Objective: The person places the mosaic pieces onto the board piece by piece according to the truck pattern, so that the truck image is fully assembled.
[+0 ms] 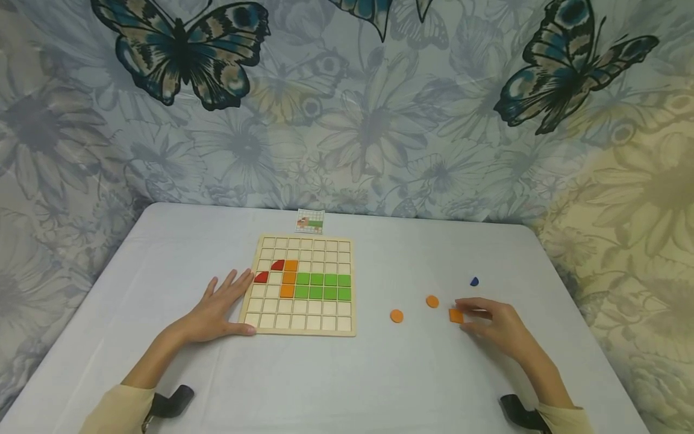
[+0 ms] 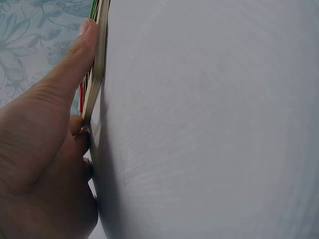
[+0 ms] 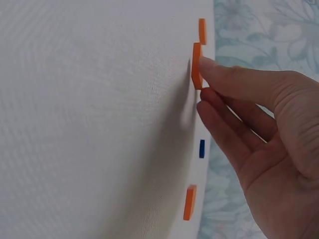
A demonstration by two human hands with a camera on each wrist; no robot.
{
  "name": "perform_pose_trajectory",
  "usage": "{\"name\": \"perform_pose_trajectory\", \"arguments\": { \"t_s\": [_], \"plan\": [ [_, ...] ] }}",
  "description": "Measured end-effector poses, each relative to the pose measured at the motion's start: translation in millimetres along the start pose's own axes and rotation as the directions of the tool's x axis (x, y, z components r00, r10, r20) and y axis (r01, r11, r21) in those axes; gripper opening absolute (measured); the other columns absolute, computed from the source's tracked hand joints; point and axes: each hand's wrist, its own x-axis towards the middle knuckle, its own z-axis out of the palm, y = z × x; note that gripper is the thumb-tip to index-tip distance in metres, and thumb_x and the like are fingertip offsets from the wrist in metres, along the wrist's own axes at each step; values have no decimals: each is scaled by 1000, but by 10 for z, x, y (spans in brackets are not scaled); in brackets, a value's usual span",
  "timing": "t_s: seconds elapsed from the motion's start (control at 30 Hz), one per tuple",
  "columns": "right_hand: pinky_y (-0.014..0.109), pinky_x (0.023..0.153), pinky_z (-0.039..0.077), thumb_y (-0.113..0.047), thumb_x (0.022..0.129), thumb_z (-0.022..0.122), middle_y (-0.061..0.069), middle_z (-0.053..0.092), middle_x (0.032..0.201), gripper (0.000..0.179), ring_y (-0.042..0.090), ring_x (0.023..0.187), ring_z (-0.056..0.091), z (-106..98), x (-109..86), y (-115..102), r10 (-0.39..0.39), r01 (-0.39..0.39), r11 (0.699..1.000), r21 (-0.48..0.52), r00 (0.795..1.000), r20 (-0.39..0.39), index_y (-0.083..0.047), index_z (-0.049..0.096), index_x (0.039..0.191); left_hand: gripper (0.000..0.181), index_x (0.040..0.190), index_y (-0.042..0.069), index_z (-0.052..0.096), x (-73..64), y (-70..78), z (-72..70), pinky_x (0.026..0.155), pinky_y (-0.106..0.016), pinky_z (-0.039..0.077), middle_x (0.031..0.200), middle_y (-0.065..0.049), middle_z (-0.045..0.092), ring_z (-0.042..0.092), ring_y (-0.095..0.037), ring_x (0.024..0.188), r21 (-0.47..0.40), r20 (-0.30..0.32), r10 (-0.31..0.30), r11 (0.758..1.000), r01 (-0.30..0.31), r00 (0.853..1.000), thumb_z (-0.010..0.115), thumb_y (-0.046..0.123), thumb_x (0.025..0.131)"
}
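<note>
A wooden grid board (image 1: 303, 325) lies on the table with red quarter-round tiles (image 1: 261, 276), an orange column (image 1: 287, 291) and a green block (image 1: 323, 286) in its cells. My left hand (image 1: 217, 310) rests at the board's left edge, fingers spread and thumb at the near corner. To the right of the board, my right hand (image 1: 501, 328) pinches an orange square tile (image 1: 456, 316) at the table surface. In the right wrist view, the thumb lies against this tile (image 3: 197, 65).
Two orange discs (image 1: 397, 316) (image 1: 432, 301) lie between the board and my right hand. Beyond that hand is a small blue half-round piece (image 1: 474, 281). A pattern card (image 1: 309, 221) lies behind the board, near the table's back edge and the butterfly-print cloth (image 1: 374, 132).
</note>
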Motion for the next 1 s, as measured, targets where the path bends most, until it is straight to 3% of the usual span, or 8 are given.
{"name": "perform_pose_trajectory", "arguments": {
  "t_s": [0.3,0.6,0.83,1.0],
  "plan": [
    [20,82,55,10,67,83,12,73,107,46,14,98,69,48,32,-26,-72,71,997,-18,997,-18,2,70,111,116,155,2,23,-15,6,-1,115,-61,-9,162,-18,16,1,-43,148,-14,-1,4,1000,-4,1000,79,59,71],
    [21,81,55,12,66,83,10,73,106,47,15,96,69,47,66,-35,-93,91,994,-59,995,-24,2,70,111,116,155,2,22,-11,-8,5,115,-60,-9,162,-18,16,1,-43,148,-8,-3,4,1000,-4,1000,78,59,72],
    [34,79,58,10,68,82,9,74,105,45,22,93,70,32,171,-111,-107,105,990,-96,994,-17,1,71,110,116,155,2,22,-5,-10,0,115,-60,-10,162,-18,15,1,-43,148,-7,-2,5,1000,-5,1000,78,59,72],
    [40,80,58,9,73,80,9,73,107,42,28,95,70,38,247,-187,-87,87,994,-67,996,7,1,70,112,116,155,2,22,3,-11,-1,115,-60,-10,162,-18,15,0,-42,148,-7,-1,7,1000,-7,1000,78,59,72]
  ]
}}
